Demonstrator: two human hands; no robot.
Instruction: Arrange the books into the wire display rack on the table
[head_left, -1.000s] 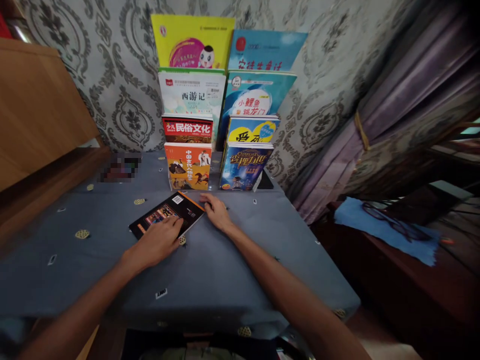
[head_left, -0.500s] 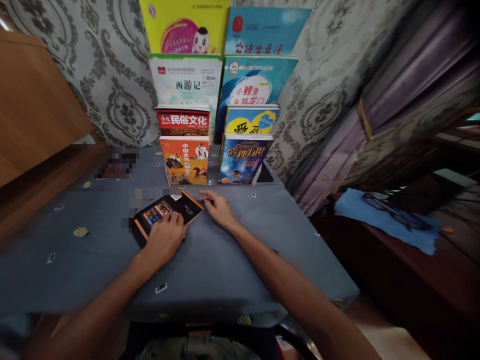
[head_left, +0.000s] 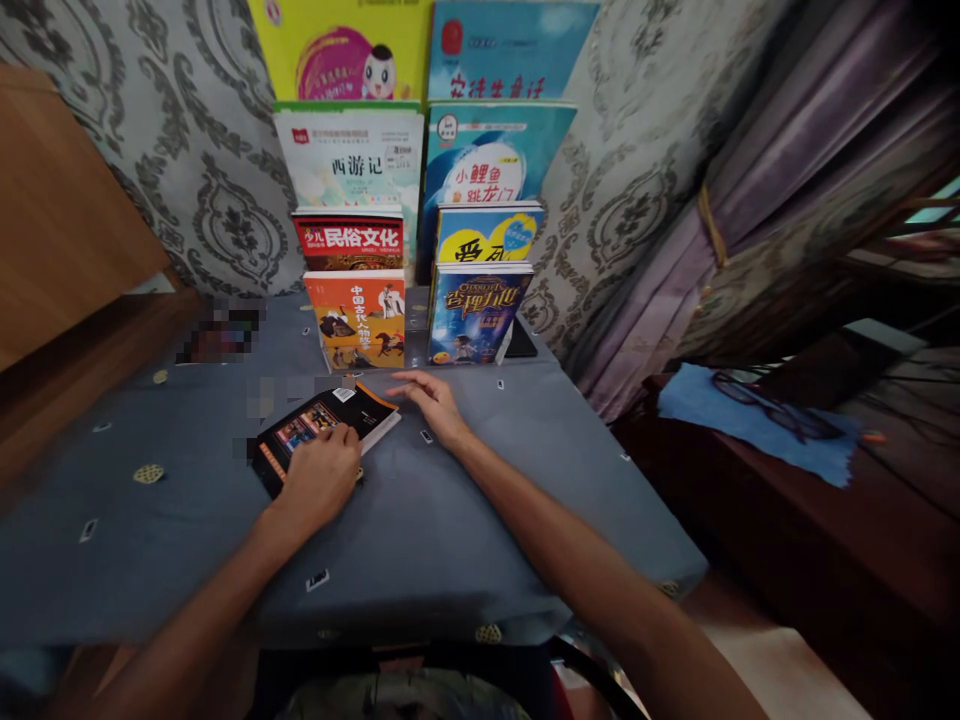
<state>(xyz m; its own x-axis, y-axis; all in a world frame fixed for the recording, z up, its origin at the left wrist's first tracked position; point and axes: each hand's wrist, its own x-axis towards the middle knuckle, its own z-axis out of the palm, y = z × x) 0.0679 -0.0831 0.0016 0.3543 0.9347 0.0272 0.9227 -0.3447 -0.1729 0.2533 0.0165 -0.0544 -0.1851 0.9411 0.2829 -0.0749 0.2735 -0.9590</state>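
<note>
Black book (head_left: 300, 422) under left hand (head_left: 322, 468), grip unclear; right hand (head_left: 435, 405) spread; upright books (head_left: 480, 175) behind.

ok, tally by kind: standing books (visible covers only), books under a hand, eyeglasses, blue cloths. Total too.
Standing books, left column and right column: 8 (4 + 4)
Black book under the left hand: 1
Eyeglasses: 1
Blue cloth: 1
Total: 11
</note>
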